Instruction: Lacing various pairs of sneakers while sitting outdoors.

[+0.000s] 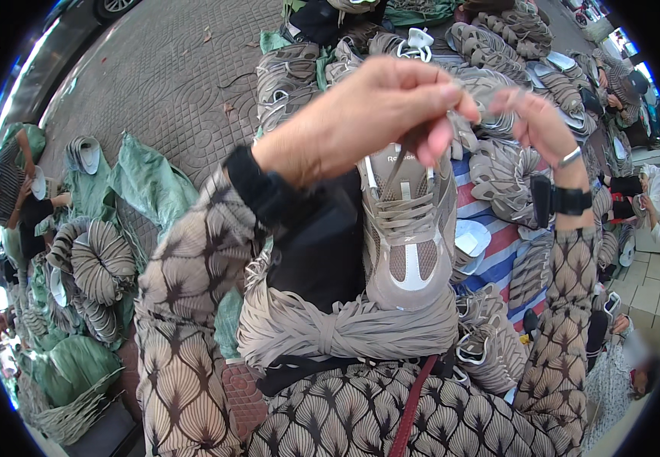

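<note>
A beige-grey sneaker (410,228) rests on my lap, its toe pointing toward me and its front part laced. Over its tongue end my left hand (391,103) is closed in a pinch, and a thin shoelace (400,158) hangs below the fingers. My right hand (532,118) is raised to the right of it, apart from the shoe, its fingers curled and smeared by motion. Whether that hand holds a lace end cannot be made out. Between the shoe's toe and my body lies a thick tied bundle of beige shoelaces (345,327).
Rows of similar sneakers (288,76) stand ahead. More shoe uppers (505,183) lie on a striped sheet (490,263) at the right. Green sacks (151,183) and stacked uppers (102,259) are at the left. Other people (18,183) sit on both sides.
</note>
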Motion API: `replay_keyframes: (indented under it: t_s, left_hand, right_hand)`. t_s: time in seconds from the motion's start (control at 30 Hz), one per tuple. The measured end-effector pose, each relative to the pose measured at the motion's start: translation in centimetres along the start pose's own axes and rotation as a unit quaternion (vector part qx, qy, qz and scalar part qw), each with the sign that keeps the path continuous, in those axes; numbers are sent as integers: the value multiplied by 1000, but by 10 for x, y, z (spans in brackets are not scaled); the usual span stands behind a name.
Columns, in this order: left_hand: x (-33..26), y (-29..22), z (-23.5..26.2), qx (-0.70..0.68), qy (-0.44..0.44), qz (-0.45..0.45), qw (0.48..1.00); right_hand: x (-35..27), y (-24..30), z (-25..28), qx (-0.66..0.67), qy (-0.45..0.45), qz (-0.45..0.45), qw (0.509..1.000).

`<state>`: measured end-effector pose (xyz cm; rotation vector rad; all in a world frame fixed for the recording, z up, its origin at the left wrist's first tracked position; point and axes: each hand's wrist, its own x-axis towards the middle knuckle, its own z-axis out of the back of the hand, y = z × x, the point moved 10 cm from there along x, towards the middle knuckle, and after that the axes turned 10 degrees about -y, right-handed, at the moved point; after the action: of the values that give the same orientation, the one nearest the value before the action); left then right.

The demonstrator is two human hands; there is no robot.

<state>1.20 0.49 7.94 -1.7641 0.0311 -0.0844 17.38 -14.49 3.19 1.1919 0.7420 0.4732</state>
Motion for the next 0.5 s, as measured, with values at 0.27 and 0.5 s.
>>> replay_keyframes:
  t_s: [0.27, 0.5]
  left_hand:
    - [15, -32, -24, 240, 118, 49, 962]
    - [-32, -10, 4, 258, 98, 126, 953]
  right_hand:
    - [-39, 95, -74, 37, -89, 227, 969]
    - [-42, 53, -167, -79, 268, 28, 960]
